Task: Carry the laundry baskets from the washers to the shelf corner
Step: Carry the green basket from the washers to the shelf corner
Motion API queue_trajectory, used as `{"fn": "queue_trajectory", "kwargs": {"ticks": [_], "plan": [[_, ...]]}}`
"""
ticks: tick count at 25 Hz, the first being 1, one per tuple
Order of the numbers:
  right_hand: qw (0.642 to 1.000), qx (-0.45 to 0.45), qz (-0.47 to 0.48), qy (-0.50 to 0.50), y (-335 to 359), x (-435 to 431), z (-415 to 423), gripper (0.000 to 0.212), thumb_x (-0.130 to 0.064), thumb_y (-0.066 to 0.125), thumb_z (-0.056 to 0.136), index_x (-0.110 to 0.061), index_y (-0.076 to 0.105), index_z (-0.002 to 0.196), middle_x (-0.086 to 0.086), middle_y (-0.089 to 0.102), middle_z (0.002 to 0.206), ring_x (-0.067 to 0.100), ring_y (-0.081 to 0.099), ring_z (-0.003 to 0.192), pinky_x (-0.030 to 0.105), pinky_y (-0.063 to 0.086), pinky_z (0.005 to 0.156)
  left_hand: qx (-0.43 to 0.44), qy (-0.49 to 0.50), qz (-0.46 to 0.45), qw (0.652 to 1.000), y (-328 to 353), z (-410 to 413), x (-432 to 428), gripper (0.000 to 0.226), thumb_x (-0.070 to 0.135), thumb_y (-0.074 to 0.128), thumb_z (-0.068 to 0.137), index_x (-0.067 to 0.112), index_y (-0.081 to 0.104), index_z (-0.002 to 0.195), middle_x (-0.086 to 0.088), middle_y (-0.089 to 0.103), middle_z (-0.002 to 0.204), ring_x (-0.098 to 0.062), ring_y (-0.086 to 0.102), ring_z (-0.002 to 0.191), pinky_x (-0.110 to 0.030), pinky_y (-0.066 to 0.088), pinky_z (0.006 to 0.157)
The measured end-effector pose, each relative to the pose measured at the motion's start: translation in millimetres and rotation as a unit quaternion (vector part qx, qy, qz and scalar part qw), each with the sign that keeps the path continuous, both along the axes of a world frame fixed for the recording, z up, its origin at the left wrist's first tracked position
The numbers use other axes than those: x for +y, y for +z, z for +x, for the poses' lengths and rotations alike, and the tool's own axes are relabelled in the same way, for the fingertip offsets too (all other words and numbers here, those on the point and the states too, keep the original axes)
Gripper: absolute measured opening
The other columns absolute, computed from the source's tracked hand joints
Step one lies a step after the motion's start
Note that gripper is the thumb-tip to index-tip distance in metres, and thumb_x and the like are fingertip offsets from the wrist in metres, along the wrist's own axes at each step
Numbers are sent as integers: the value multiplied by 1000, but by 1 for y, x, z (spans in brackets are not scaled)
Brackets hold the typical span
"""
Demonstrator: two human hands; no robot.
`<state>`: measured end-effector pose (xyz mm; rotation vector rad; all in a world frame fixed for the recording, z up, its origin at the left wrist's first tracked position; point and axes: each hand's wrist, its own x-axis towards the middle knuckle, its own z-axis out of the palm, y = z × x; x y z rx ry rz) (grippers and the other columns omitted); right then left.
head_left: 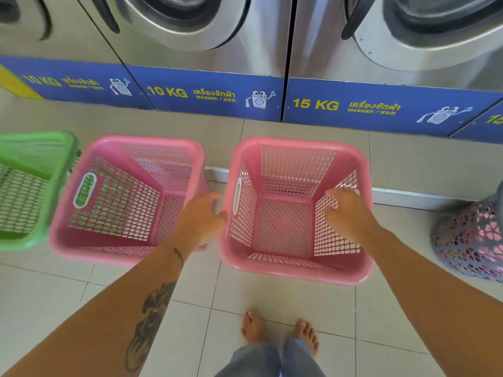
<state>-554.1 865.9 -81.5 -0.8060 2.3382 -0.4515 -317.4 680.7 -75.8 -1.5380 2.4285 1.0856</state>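
Observation:
Two empty pink mesh laundry baskets stand side by side on the tiled floor in front of the washers [206, 34]. Both my hands are at the right pink basket [296, 270]. My left hand [202, 216] is in the gap between the two baskets, its fingers spread at that basket's left wall by the white handle slot. My right hand [347, 210] reaches inside it, fingers apart against the right wall just under the rim. Neither hand is closed around anything. The left pink basket [89, 248] sits untouched beside my left forearm.
A green basket [40, 159] stands at the far left against the left pink one. A grey and pink round basket [471, 240] sits at the right edge. The washers' blue base panels [353, 104] and a low step run behind the baskets. My bare feet [280, 330] stand on the tiles below.

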Motion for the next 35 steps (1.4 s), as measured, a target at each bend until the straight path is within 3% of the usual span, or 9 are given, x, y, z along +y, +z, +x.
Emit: {"fn": "queue_trajectory", "kwargs": {"ticks": [3, 5, 8, 13, 16, 21, 25, 30, 35], "plan": [[998, 12, -38, 56, 30, -38, 28, 50, -14, 58, 88, -12, 51, 137, 12, 46, 143, 29, 47, 130, 38, 35, 112, 37, 57, -14, 998, 31, 26, -10, 36, 15, 65, 85, 21, 62, 120, 5, 58, 118, -18, 62, 90, -18, 47, 65], [994, 22, -55, 92, 47, -71, 49, 49, -15, 59, 87, -11, 52, 136, 12, 49, 142, 30, 45, 132, 36, 31, 112, 34, 63, -32, 997, 50, 49, -27, 37, 16, 66, 82, 23, 65, 118, 3, 62, 121, -15, 59, 99, -18, 43, 79], [986, 26, -83, 142, 62, -134, 95, 36, -13, 57, 86, -9, 60, 122, 16, 56, 127, 35, 52, 121, 39, 40, 103, 5, 77, -88, 993, 67, 102, -68, 38, 18, 64, 84, 15, 64, 122, -6, 59, 129, -22, 54, 116, -24, 35, 99], [978, 33, -97, 181, 58, -244, 220, 51, -22, 56, 83, -15, 54, 134, 14, 53, 135, 33, 53, 121, 39, 41, 105, 15, 100, -108, 989, 53, 213, -163, 34, 23, 58, 85, 19, 66, 118, -5, 57, 137, -25, 53, 125, -29, 36, 106], [977, 36, -60, 203, 48, -309, 311, 52, -24, 58, 85, -16, 51, 136, 12, 51, 140, 30, 49, 128, 37, 36, 110, 22, 105, -54, 993, 38, 294, -217, 39, 32, 53, 77, 24, 66, 113, -2, 63, 126, -24, 61, 111, -33, 48, 96], [977, 28, -51, 204, 46, -411, 439, 49, -19, 57, 87, -14, 51, 136, 10, 50, 141, 26, 44, 132, 31, 29, 111, -4, 118, -12, 993, 24, 411, -308, 49, 20, 59, 83, 19, 55, 132, -5, 51, 140, -25, 49, 128, -36, 40, 108], [978, 8, -33, 206, 32, -467, 501, 41, -14, 54, 81, -11, 58, 122, 16, 59, 119, 32, 54, 117, 35, 41, 100, 14, 155, 14, 988, 11, 475, -365, 67, 4, 54, 72, 24, 51, 136, -5, 45, 140, -28, 55, 115, -47, 56, 87], [977, -33, 5, 210, 5, -515, 534, 61, -15, 51, 82, -12, 41, 142, 16, 42, 144, 29, 42, 134, 38, 34, 112, 11, 171, 1, 985, -18, 511, -416, 67, 6, 57, 75, 24, 47, 139, -2, 43, 138, -26, 61, 101, -38, 59, 69], [977, -31, 41, 208, -22, -541, 542, 69, -17, 46, 72, -17, 41, 141, 9, 47, 140, 30, 50, 127, 41, 43, 104, 3, 182, 24, 983, -50, 526, -438, 64, 11, 58, 76, 26, 48, 137, -1, 43, 139, -24, 58, 105, -42, 59, 78]]}}
